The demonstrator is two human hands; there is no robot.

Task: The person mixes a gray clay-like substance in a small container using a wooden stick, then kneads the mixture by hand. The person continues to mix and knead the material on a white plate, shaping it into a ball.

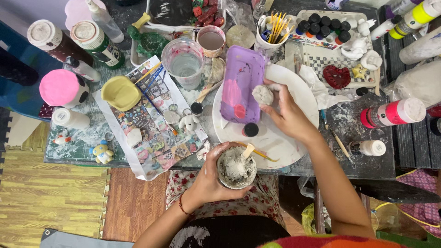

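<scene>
Two hands are working low in the middle of the frame, over a crowded craft table point(367, 160). The left hand point(209, 177) is wrapping around a small round cup point(236, 168) caked with pale grey plaster, fingers and thumb curling closed about its wall; the cup is sitting in the palm just below the table's near edge, and a flat wooden stick point(248, 150) is standing in it. The right hand point(287, 117) is reaching up toward the centre of the frame, its fingertips pinching a small off-white lump point(262, 94) of clay or plaster. That lump is lying at the very tips of the fingers, right against the right-hand edge of a purple mould tray point(241, 85) smeared with pink. The tray is resting on a white round plate point(294, 85), and a small black-capped pot point(250, 130) is standing on the plate just below the tray. Up and left of the tray, a clear cup of water point(183, 62) is standing. At the upper right, a set of black-lidded paint pots point(321, 25) is lying.
</scene>
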